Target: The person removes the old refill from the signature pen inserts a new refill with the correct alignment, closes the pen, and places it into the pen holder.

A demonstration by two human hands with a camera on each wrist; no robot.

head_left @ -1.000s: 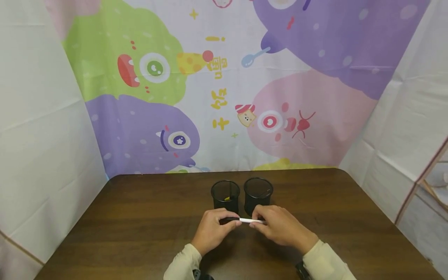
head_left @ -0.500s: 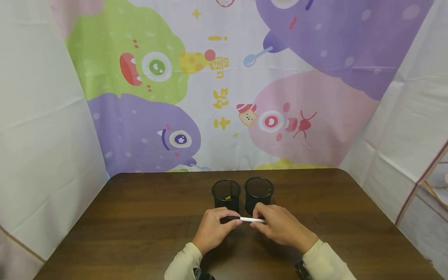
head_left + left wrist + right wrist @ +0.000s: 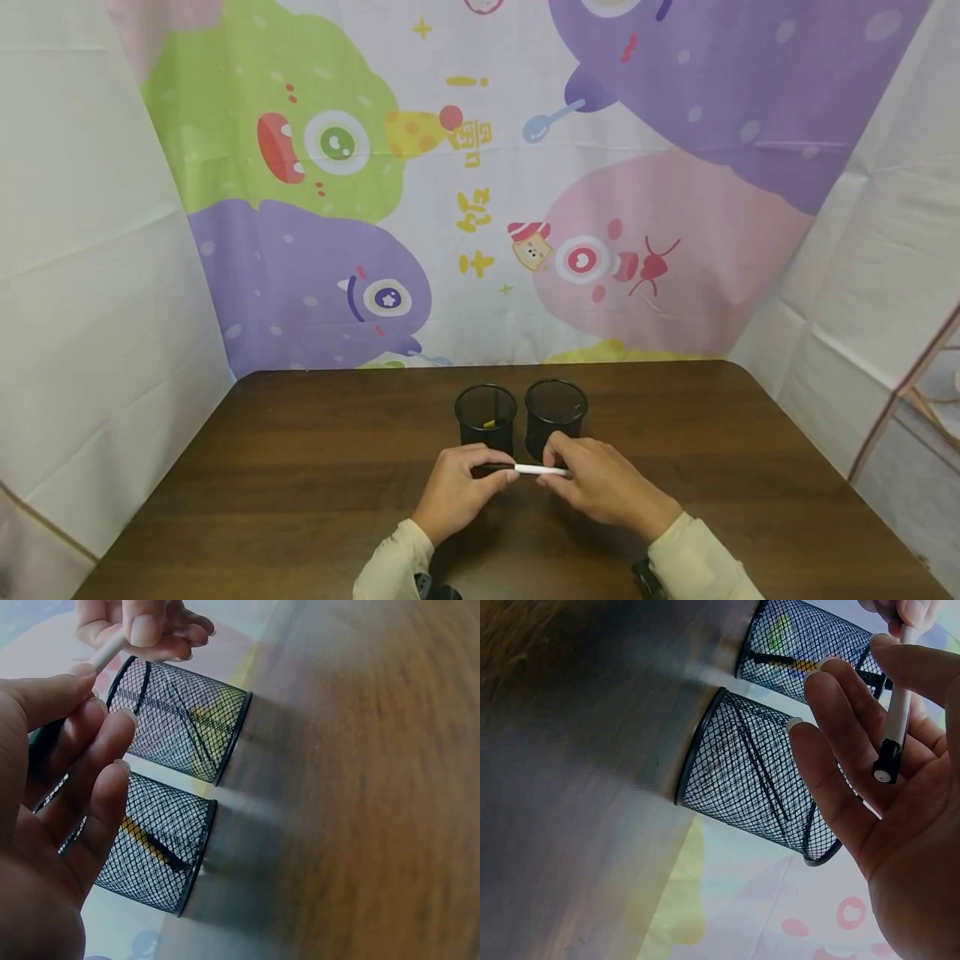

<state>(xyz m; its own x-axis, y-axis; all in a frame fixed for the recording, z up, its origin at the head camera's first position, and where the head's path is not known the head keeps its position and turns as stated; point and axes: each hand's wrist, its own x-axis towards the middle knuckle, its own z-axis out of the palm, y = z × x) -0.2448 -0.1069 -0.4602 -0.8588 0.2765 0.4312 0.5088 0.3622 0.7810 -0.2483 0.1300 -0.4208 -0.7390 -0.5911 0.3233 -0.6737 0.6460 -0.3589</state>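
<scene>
A slim white marker pen [image 3: 531, 470] with a black cap lies level between both hands, just in front of two black mesh pen cups. The left hand [image 3: 456, 492] pinches its black capped end between thumb and fingers. At the white end, the right hand [image 3: 609, 486] grips the barrel with thumb and index finger. In the right wrist view a black end plug [image 3: 886, 766] shows at the barrel's tail. The left pen cup [image 3: 480, 439] holds a yellow-and-black pen [image 3: 146, 838]. Thin dark sticks stand inside the right pen cup [image 3: 537, 437], their kind unclear.
The dark brown wooden table [image 3: 315, 475] extends around the hands and cups. Behind it hangs a cloth [image 3: 465, 317] printed with cartoon monsters. White cloth sides [image 3: 112, 275] flank the table.
The view has shifted very slightly. Both hands keep their hold on the marker pen, and the cups stay where they were.
</scene>
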